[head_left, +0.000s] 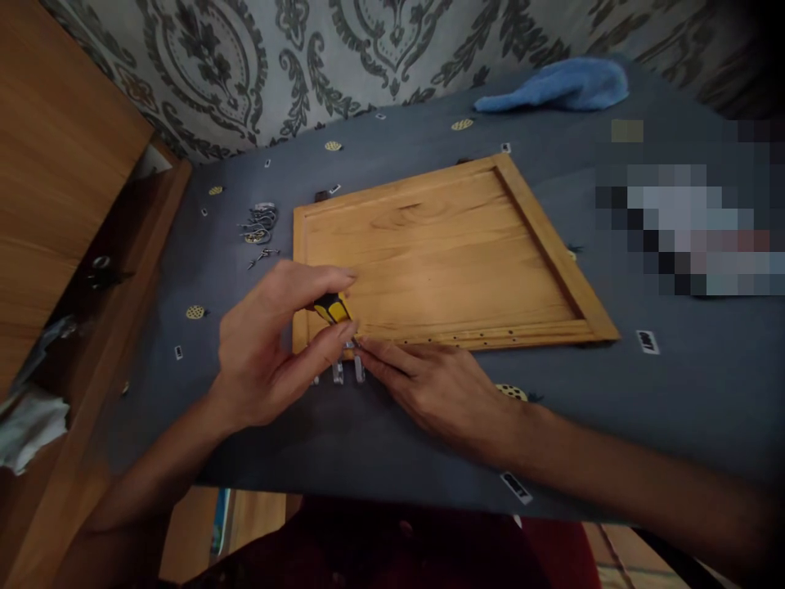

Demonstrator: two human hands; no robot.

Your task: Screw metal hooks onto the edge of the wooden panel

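Left hand (263, 348) closes around the screwdriver (332, 308), centre-left of frame, shaft slanting down-right to the panel's (441, 245) near-left corner. Right hand (441, 393) is nearer the tip, fingertips pressed together there (what they pinch is hidden).

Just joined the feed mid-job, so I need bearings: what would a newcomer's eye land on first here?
The framed wooden panel lying flat on the grey table dominates. At its near-left corner the left hand clasps a yellow-and-black screwdriver, while the right hand touches its tip, over small metal fittings. A blue cloth lies at the far edge.
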